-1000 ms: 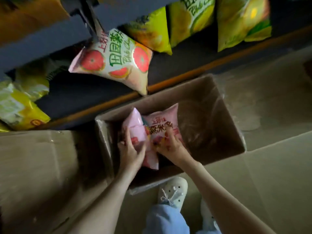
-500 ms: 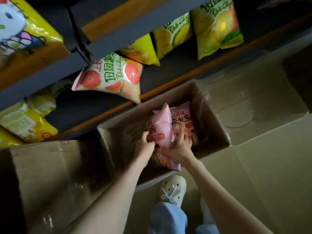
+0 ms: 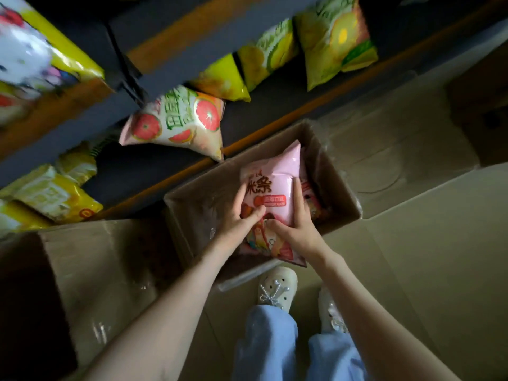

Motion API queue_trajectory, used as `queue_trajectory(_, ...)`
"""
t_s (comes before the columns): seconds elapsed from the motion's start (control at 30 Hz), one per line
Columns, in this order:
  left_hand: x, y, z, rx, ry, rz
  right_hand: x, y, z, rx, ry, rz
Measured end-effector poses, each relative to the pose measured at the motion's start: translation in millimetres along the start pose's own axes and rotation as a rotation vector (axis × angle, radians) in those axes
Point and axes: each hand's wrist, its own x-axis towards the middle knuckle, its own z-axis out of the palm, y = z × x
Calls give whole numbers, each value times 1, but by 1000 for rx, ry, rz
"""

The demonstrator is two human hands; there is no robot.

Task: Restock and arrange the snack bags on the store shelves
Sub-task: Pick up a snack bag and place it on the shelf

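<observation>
We count two pink snack bags in the open cardboard box [image 3: 198, 204]: the front pink bag [image 3: 270, 185] and the rear pink bag [image 3: 312, 200] by the box's right wall. The lower shelf [image 3: 269, 105] carries one grapefruit bag [image 3: 176, 125] at its front edge, three yellow-green bags [image 3: 220, 81] [image 3: 264, 53] [image 3: 335, 42] toward its right end and at least three yellow bags [image 3: 75, 163] [image 3: 52, 196] [image 3: 16, 218] at its left end. Also shown: two hands, left hand [image 3: 239, 215] and right hand [image 3: 297, 224], and two white shoes [image 3: 277, 287] [image 3: 330, 312].

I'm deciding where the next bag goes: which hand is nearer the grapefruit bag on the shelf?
Left. The left hand grips the pink bag on the side toward the grapefruit bag; the right hand holds its opposite side, farther away.
</observation>
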Motion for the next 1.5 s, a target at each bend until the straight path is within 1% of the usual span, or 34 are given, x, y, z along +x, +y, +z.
queue_trajectory(0.07, -40, 54, 3, 7, -39, 89, -35, -51, -21, 10, 32, -6)
queue_trajectory(0.17, -108, 146, 11, 83, -84, 195, -94, -137, -68, -18, 76, -16)
queue_trajectory(0.3, -185, 266, 24, 211, -67, 382, -175, -255, -141, 10, 156, -73)
queue_trajectory(0.4, -230, 359, 40, 247, -28, 485, -221, -330, -190, -16, 216, -215)
queue_trajectory(0.5, -275, 443, 56, 202, -52, 663, -259, -398, -241, -25, 232, -345)
queue_trajectory(0.6, -317, 512, 67, 212, -21, 831, -292, -469, -294, -155, 287, -431)
queue_trajectory(0.7, -339, 556, 73, 220, 42, 1024, -306, -522, -331, -311, 371, -521)
queue_trajectory(0.77, -344, 571, 73, 269, 67, 1140, -305, -544, -345, -392, 399, -575)
queue_trajectory(0.8, -345, 575, 73, 297, 74, 1169, -302, -551, -349, -417, 394, -590)
queue_trajectory(0.9, -338, 586, 69, 333, 173, 1229, -286, -572, -359, -442, 338, -620)
queue_trajectory(1.0, -327, 609, 60, 356, 279, 1286, -270, -602, -369, -467, 294, -688)
queue_trajectory(1.1, -321, 646, 57, 355, 373, 1411, -268, -639, -382, -394, 301, -762)
queue_trajectory(1.2, -319, 691, 60, 364, 480, 1592, -272, -674, -402, -370, 393, -862)
queue_trajectory(1.27, -322, 725, 63, 367, 556, 1750, -273, -696, -420, -421, 423, -941)
queue_trajectory(1.33, -325, 757, 67, 362, 605, 1861, -269, -714, -439, -493, 486, -991)
queue_trajectory(1.43, -323, 795, 68, 376, 662, 1909, -253, -747, -464, -552, 666, -1027)
queue_trajectory(1.5, -316, 817, 66, 416, 719, 1895, -241, -776, -480, -647, 677, -1046)
